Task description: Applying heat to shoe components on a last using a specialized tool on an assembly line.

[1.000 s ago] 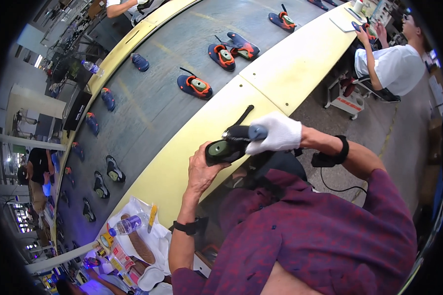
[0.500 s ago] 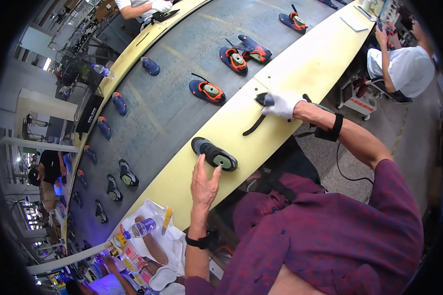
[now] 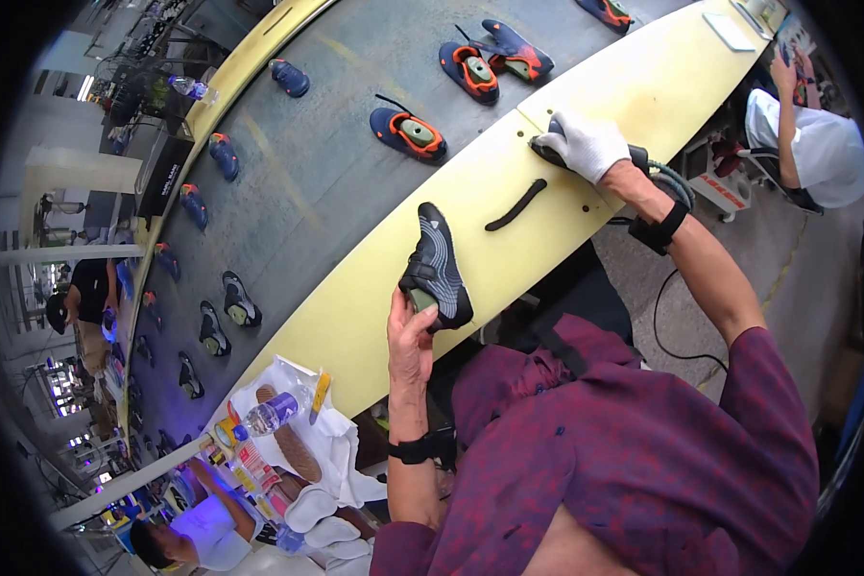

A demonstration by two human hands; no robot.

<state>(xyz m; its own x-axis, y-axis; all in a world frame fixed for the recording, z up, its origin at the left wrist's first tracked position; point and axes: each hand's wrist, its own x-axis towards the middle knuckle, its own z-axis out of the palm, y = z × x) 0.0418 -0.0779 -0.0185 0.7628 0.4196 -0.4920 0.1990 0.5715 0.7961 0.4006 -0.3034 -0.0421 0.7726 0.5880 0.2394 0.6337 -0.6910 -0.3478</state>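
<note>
My bare left hand [image 3: 411,348] grips a black and grey striped shoe [image 3: 437,264] by its heel, tilted on its side with the toe pointing away from me. A green insert [image 3: 420,300] shows in the shoe's opening, beside my thumb. Farther right, my right hand [image 3: 586,144] wears a white knitted glove and is closed over a dark hand-held tool [image 3: 547,154]. The glove hides most of the tool, so its exact kind is unclear. A short curved black strip [image 3: 516,205] lies between the two hands on the pale yellow bench [image 3: 374,307].
Beyond the bench runs a grey conveyor [image 3: 326,192] carrying navy and orange shoes [image 3: 408,132] and dark grey shoes [image 3: 242,300]. At left lie a plastic bottle [image 3: 274,411], a yellow-handled cutter [image 3: 321,394] and white cloth [image 3: 341,466]. A co-worker in white [image 3: 806,149] sits at right.
My left hand has taken hold of the shoe, turned it and tipped it on its side. My right hand has moved right and away, with the dark tool. The view has shifted a little.
</note>
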